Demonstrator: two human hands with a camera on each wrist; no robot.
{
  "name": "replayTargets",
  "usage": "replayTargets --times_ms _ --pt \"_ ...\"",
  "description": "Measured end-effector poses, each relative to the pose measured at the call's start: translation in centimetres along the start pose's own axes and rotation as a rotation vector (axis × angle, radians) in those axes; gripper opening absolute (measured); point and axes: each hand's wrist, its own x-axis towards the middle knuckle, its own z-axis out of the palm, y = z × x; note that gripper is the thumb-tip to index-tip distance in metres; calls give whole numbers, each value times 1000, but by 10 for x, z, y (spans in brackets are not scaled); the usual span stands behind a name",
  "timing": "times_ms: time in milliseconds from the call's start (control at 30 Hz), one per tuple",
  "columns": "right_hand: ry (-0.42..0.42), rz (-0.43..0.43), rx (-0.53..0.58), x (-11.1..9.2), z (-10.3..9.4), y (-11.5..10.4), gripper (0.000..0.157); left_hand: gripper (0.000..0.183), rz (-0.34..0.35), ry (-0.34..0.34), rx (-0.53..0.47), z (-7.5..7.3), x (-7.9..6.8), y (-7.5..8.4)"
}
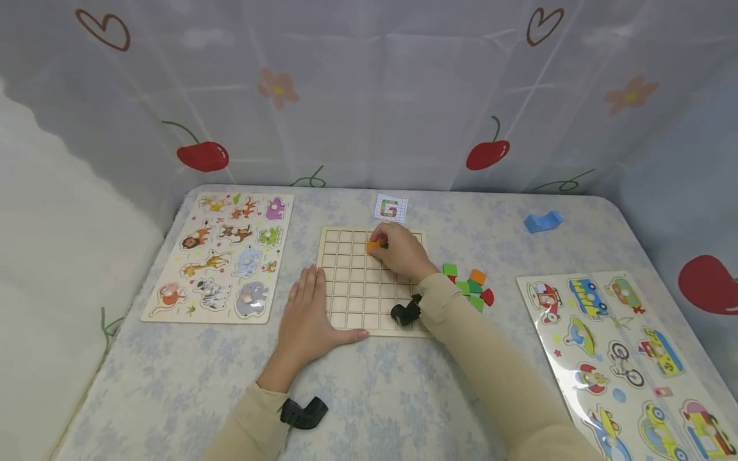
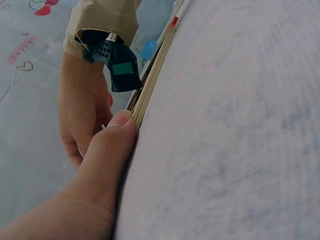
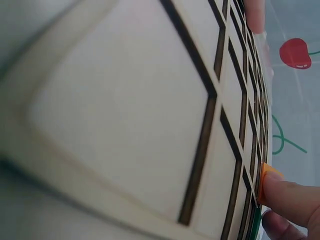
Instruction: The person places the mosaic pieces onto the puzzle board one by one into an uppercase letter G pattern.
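In the head view a wooden grid board lies mid-table. My left hand rests at its lower left, fingers straight along the left edge and thumb stretched along the near edge. The left wrist view shows that thumb touching the board's side. Over the upper part of the grid, my right hand pinches a small orange tile. In the right wrist view the orange tile stands at the grid, partly hidden by a fingertip. A dark green piece shows close beneath those fingers.
A small pattern card lies beyond the board. Right of the board are loose green tiles, an orange tile and a red piece. An animal puzzle lies left, a vehicle puzzle right, a blue block behind.
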Motion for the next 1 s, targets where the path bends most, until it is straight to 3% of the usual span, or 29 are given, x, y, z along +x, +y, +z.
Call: replayTargets --times_ms 333,500,733,1000 --pt "-52 -11 -141 -7 -6 -4 22 149 -5 -4 -17 -1 0 2" --pt "-76 -15 -125 -16 -18 -1 23 149 -11 -5 -21 -1 0 2" --pt "-50 46 -92 -38 -53 21 33 150 -17 -8 -32 -2 0 3" --pt "-120 167 -137 -69 -88 56 34 149 -10 -1 -35 -1 -1 2"
